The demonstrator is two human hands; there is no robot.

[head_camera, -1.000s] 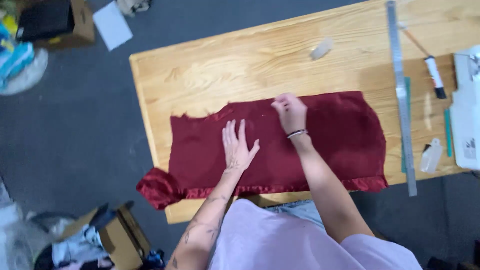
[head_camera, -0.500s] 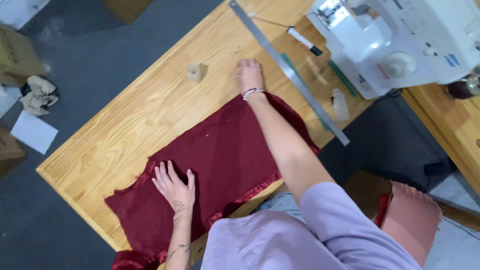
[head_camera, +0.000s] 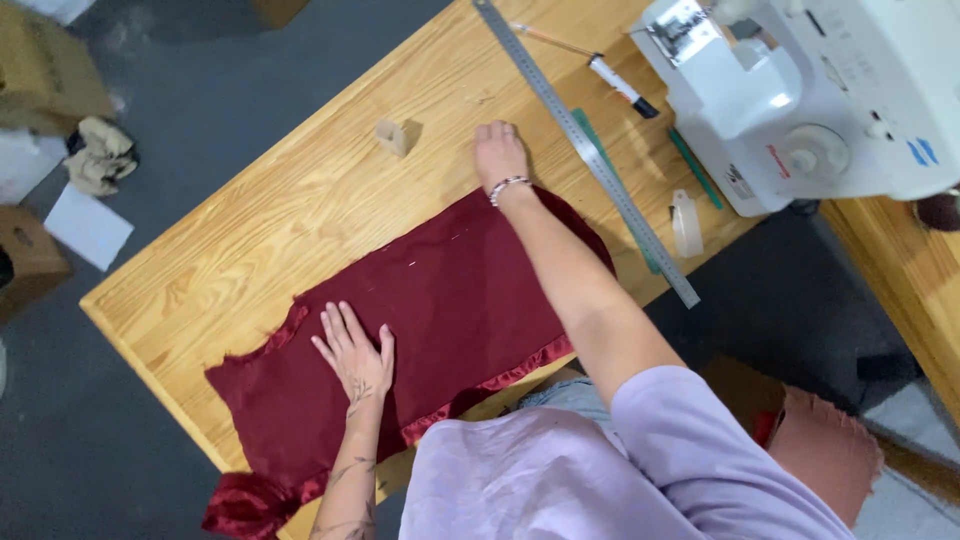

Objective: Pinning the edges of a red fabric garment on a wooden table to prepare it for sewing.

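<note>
A dark red piece of fabric (head_camera: 440,310) with a satin hem lies flat across a wooden table (head_camera: 300,210). My left hand (head_camera: 355,355) presses flat on the cloth near its left part, fingers spread. My right hand (head_camera: 498,152), with a bracelet at the wrist, rests on the bare wood just beyond the cloth's far edge, beside a long metal ruler (head_camera: 585,150). Neither hand holds anything. A small beige block of chalk (head_camera: 392,137) sits on the wood to the left of my right hand.
A white sewing machine (head_camera: 810,90) stands at the table's right end. A marker pen (head_camera: 622,86), a pencil (head_camera: 545,38), a green strip (head_camera: 610,170) and a small clear bottle (head_camera: 686,222) lie near the ruler. Cardboard boxes (head_camera: 40,70) and paper lie on the grey floor.
The view has swung from straight on to a diagonal, bringing the sewing machine in. My right hand has slid off the cloth onto the wood near the ruler. My left hand stays pressed on the fabric.
</note>
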